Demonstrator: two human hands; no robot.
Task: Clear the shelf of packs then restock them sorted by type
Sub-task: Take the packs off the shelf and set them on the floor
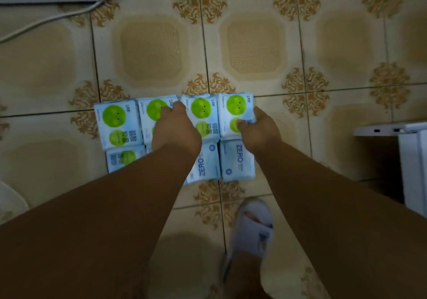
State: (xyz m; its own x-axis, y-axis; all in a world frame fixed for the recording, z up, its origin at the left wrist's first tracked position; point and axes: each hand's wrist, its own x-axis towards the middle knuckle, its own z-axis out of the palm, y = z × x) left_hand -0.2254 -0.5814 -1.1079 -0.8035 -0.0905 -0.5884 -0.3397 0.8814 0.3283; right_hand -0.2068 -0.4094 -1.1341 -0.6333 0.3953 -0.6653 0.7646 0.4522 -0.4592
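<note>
Tiled floor (254, 194), packs (235, 116) flat, long axes pointing away, left hand (175, 130) pressing, right hand (258, 132) gripping one.

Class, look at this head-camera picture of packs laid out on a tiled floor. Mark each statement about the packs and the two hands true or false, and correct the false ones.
1. The green-circle packs lie in the far row. True.
2. The ZERO packs sit left of everything. False: they lie in the near row, toward the right.
3. The right hand touches the rightmost green-circle pack. True.
4. The left hand is raised clear of the packs. False: it rests on them.
5. The packs lie on a table. False: they lie on the tiled floor.
</note>
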